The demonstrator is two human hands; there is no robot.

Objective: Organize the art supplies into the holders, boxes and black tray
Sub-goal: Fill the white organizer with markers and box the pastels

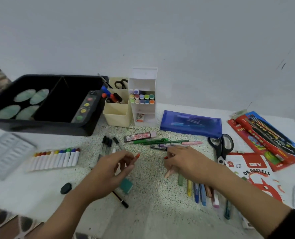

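While the left hand [108, 171] pinched an orange pastel [137, 155] between thumb and fingertips above the speckled table [150, 200], the right hand [184, 163] lay with its fingers curled down over a peach pastel [169, 173] and a red tip, though whether it truly gripped them could not be told. The pinch sat near the stick's end, so the soft, waxy pastel could have slipped or snapped and dropped among the pens [107, 144]. The right wrist hung over the loose pastels [200, 190] lying just beside the oil pastels box [257, 171], and a careless sweep might have rolled them toward the table's edge.
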